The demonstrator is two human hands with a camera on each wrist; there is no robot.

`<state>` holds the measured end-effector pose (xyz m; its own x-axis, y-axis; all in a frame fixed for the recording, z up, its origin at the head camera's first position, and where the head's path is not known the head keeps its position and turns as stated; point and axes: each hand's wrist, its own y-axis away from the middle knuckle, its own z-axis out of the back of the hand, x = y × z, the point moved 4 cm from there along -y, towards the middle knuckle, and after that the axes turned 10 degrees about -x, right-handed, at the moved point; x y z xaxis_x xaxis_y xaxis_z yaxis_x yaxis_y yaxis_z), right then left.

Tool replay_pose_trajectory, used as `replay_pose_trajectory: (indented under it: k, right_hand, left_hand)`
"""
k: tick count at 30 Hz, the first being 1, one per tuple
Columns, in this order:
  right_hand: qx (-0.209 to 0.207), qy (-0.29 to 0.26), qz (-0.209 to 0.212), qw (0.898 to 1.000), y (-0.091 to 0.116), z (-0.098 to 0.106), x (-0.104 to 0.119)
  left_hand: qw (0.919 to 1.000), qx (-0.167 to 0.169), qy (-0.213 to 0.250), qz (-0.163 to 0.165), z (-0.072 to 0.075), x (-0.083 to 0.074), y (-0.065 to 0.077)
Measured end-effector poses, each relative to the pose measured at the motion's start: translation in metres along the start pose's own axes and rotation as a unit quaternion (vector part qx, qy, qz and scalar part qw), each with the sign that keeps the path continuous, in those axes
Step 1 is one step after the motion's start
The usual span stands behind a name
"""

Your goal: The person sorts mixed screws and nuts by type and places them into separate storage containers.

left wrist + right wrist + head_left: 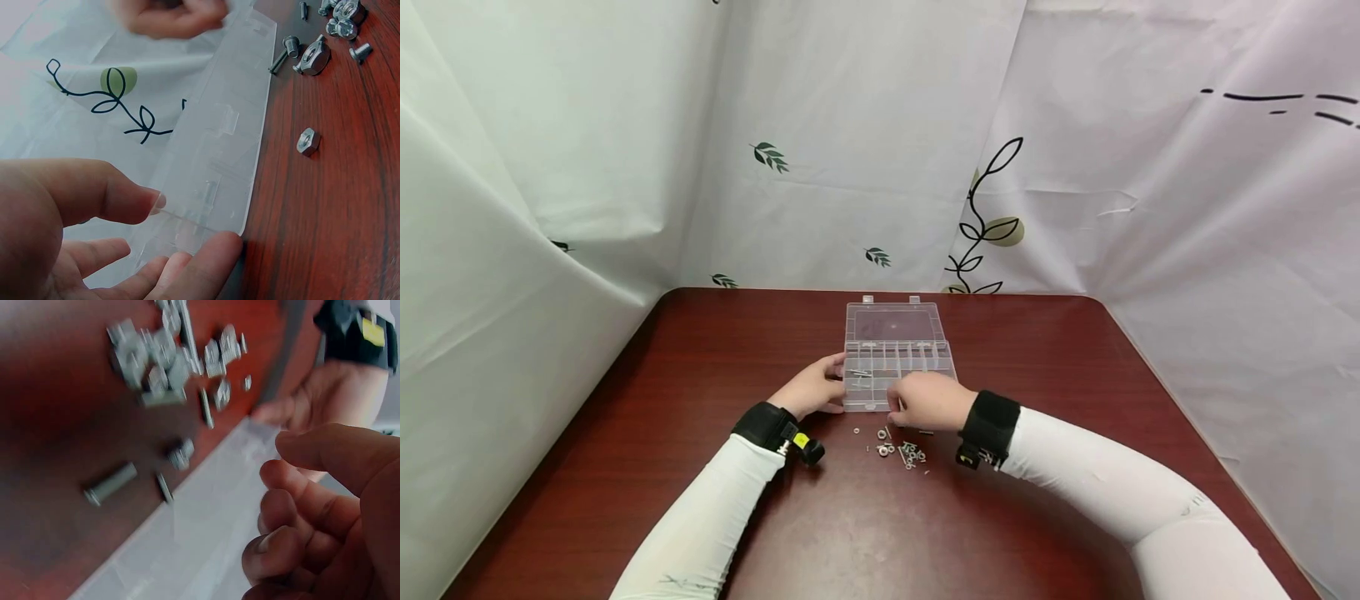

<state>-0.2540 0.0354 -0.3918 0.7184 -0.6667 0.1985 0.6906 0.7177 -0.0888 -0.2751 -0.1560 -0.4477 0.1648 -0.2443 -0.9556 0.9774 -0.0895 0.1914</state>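
Observation:
A clear plastic compartment box (896,360) lies open on the table, its lid flat behind it. My left hand (813,388) holds the box's near left corner, with the thumb (112,195) on the rim and fingers (203,259) against the front wall (219,144). My right hand (929,400) hovers over the box's front right edge, its fingers (294,515) curled inward. Blur hides whether they pinch a small piece. Loose nuts and bolts (899,451) lie on the table just in front of the box. The same nuts and bolts (164,355) show blurred in the right wrist view.
The dark red table (700,467) is enclosed by white printed sheets (865,150) at the back and sides. A hex nut (308,141) and a wing nut (315,55) lie near the box front. A lone bolt (111,483) lies apart from the pile.

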Motion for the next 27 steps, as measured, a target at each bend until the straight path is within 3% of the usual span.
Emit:
replay_pose_trajectory:
  k: [10, 18, 27]
  right_hand:
    - [0.030, -0.009, 0.017, 0.999, 0.026, -0.020, 0.013]
    - [0.020, -0.005, 0.037, 0.999, 0.030, -0.027, 0.015]
    - [0.020, -0.005, 0.026, 0.999, 0.032, -0.031, 0.013]
  left_hand:
    - [1.0000, 0.007, -0.005, -0.002, 0.002, 0.002, 0.000]
    - [1.0000, 0.006, 0.000, 0.000, 0.002, 0.002, -0.001]
    - [1.0000, 0.005, -0.001, 0.000, 0.000, -0.001, 0.001]
